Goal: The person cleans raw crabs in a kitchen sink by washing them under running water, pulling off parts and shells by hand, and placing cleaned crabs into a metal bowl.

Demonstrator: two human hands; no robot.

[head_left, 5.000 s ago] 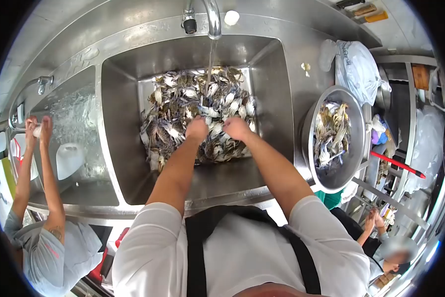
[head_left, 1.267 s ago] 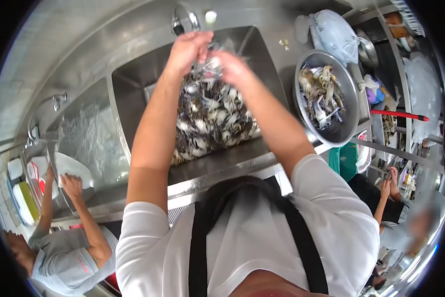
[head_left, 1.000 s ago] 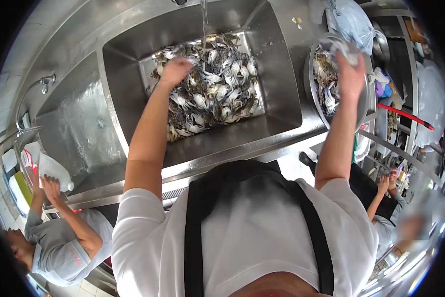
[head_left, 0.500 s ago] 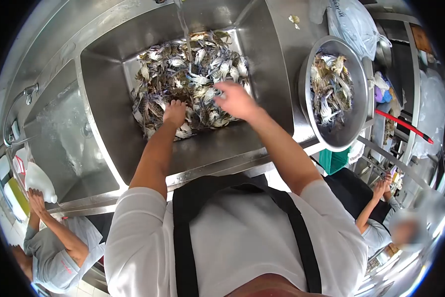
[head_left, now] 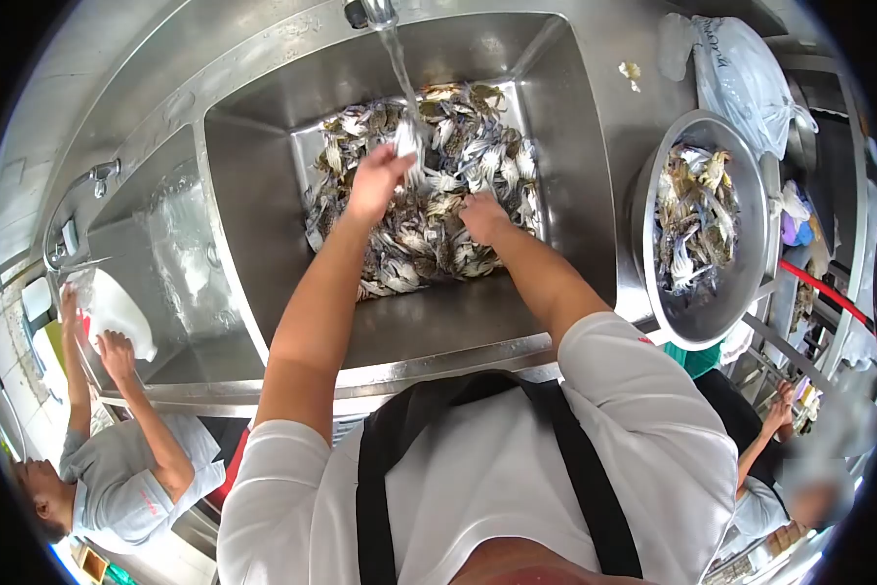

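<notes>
A pile of cut blue crabs (head_left: 458,156) covers the bottom of the steel sink (head_left: 577,185). My left hand (head_left: 375,185) is closed on a pale crab piece (head_left: 408,144), lifted above the pile in the stream of water (head_left: 397,58). On the pile's right side, my right hand (head_left: 482,216) reaches down among the crabs with its fingers curled. Its fingertips are partly hidden, and what they grip cannot be made out.
A steel bowl (head_left: 655,302) with more crab pieces stands right of the sink, beside a plastic bag (head_left: 746,83). The faucet (head_left: 372,14) runs. A second basin (head_left: 131,229) lies left. A co-worker (head_left: 146,468) there reaches near a white jug (head_left: 121,312); another person (head_left: 765,468) works at right.
My left hand has risen from the pile with a crab piece into the water. My right hand has lowered onto the crabs. The view has shifted, and the left co-worker's hands moved.
</notes>
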